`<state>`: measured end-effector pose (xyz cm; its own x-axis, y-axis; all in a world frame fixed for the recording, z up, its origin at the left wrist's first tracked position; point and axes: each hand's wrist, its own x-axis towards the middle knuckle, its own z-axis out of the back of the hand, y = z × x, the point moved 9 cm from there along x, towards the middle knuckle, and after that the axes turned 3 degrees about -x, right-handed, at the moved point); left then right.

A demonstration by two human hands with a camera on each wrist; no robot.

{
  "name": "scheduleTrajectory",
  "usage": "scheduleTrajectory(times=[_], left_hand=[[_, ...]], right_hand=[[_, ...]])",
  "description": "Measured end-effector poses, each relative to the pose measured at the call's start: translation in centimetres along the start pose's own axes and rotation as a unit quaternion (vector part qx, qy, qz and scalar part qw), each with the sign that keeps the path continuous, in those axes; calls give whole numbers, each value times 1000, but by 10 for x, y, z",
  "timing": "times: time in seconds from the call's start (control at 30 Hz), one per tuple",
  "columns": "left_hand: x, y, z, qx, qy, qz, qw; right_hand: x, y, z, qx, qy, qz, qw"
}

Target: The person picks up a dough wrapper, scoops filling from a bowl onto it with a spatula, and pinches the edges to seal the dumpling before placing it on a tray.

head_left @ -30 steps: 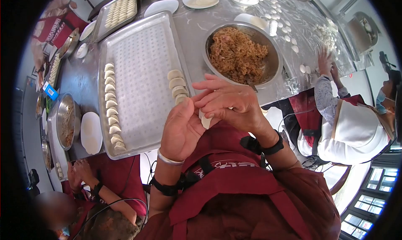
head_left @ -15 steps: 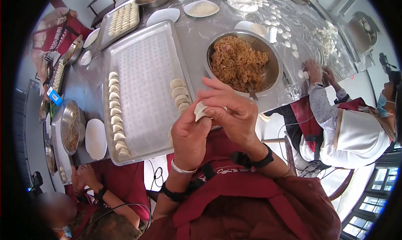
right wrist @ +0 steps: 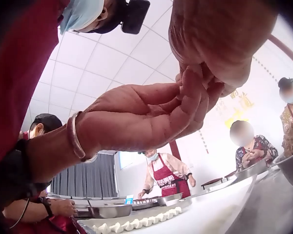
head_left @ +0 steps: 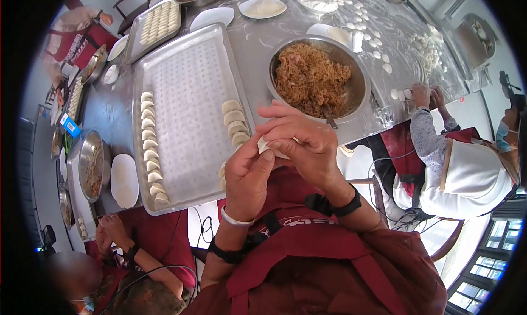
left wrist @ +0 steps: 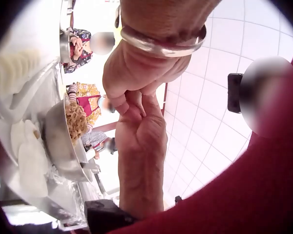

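In front of my apron, both hands meet around a pale dough dumpling (head_left: 263, 145). My left hand (head_left: 246, 180), with a bangle at its wrist, pinches it from the left with the thumb in front. From the right, my right hand (head_left: 308, 150) pinches its edge between thumb and index finger, the other fingers spread above. Fingers hide most of the dumpling. The left wrist view has my left hand (left wrist: 141, 70) above my right hand (left wrist: 144, 129). Seen from the right wrist, my left hand (right wrist: 136, 117) reaches up to my right hand (right wrist: 219, 41), fingertips together.
Left of my hands lies a metal tray (head_left: 186, 150) with dumplings (head_left: 148, 128) in a row down each side. Ahead stands a steel bowl of brown filling (head_left: 313, 76) with a utensil handle (head_left: 330, 120). Plates (head_left: 262, 7) and dough pieces lie beyond; other people work at both sides.
My left hand has turned from a more open palm to pinching the dumpling with its thumb. Both hands now press the dough edge together. At right, another person's hands shifted over the table.
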<state>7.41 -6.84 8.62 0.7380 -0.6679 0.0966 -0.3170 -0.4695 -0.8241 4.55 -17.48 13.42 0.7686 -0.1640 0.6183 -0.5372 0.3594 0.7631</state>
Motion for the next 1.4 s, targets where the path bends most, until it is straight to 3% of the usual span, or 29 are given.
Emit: scheduleTrajectory(times=[0.17,0.37,0.83,0.97,1.07,1.17,1.33,1.4], left_hand=[[0,1,6,25,-8,19,999],[0,2,10,76,17,55,995],[-2,1,14,120,17,98,988],[-4,1,15,109,15,98,989],[-3,0,16,122,19,98,987],[-3,1,16,123,20,97,987],[-5,1,19,171,12,107,979],[-4,-7,17,171,-7,61,983]], right_hand=[[-1,-6,-1,34,-11,-32,999],[-2,-3,-6,30,38,-13,999],[-3,-5,-13,32,52,3,998],[-3,-4,-15,17,66,12,998],[-2,-5,-15,46,60,-55,996],[-3,-5,-18,75,72,-68,992],[-6,-9,-21,78,91,-28,992],[-6,-8,-21,69,88,-37,993]])
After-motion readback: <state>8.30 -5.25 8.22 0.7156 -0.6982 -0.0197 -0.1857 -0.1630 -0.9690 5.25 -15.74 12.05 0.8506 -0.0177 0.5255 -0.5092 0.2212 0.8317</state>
